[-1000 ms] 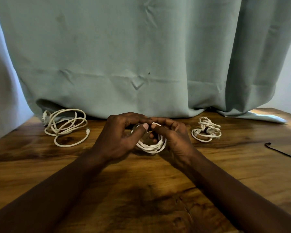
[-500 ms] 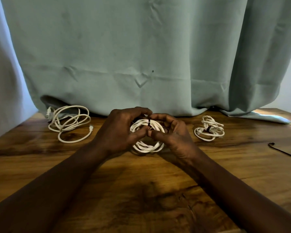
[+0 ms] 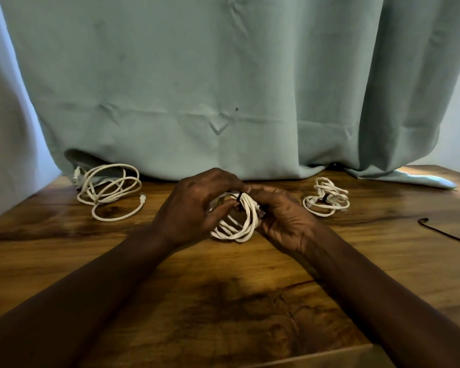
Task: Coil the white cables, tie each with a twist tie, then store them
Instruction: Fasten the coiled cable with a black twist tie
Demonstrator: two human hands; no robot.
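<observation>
A coiled white cable [image 3: 238, 224] stands tilted on the wooden table [image 3: 223, 301] between both hands. A black twist tie [image 3: 239, 198] wraps its top. My left hand [image 3: 194, 208] grips the coil's left side, thumb and fingertips at the tie. My right hand [image 3: 282, 219] holds the coil's right side, its fingers meeting the left hand at the top. A loose, untied white cable [image 3: 109, 192] lies at the back left. A small tied white coil [image 3: 327, 200] rests at the back right.
A pale green curtain [image 3: 223, 88] hangs along the table's far edge, its hem lying on the wood. A black twist tie [image 3: 446, 231] lies near the right edge. A pale strip [image 3: 329, 358] runs along the near edge.
The coil has been tipped up so its ring and the black tie now face me. Both hands kept their hold and shifted slightly around the tie.
</observation>
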